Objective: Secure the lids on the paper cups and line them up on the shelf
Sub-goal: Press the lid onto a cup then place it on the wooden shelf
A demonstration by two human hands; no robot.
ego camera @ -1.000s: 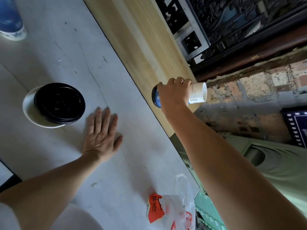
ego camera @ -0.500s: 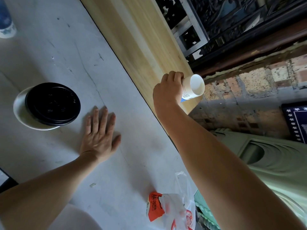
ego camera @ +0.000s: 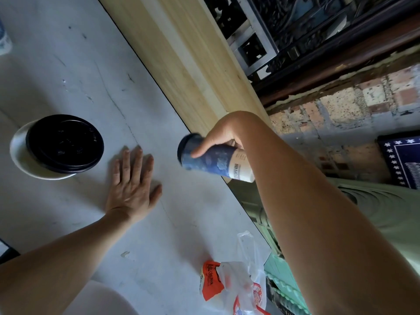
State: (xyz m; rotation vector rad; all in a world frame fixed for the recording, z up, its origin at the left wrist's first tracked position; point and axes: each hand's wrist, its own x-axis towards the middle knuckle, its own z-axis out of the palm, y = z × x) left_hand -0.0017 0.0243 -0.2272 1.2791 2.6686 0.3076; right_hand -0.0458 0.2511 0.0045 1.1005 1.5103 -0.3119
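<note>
Lying almost on its side in the air, the blue paper cup point(ego camera: 216, 162) is gripped round its body by the right hand point(ego camera: 225, 135), fingers and thumb curled about it. Its long axis is seen to run from the dark lid point(ego camera: 183, 145), which points left toward the left hand point(ego camera: 131, 185), to the white base at the lower right. The cup is held over the edge of the white table point(ego camera: 68, 64), just beside the near end of the wooden shelf point(ego camera: 181, 53), which lies up and away from the fingers. It is judged that the cup must be turned base-down before it is set there. The left hand is laid flat on the table, fingers straight, nothing held, near a second cup point(ego camera: 17, 153) that stands lidded.
</note>
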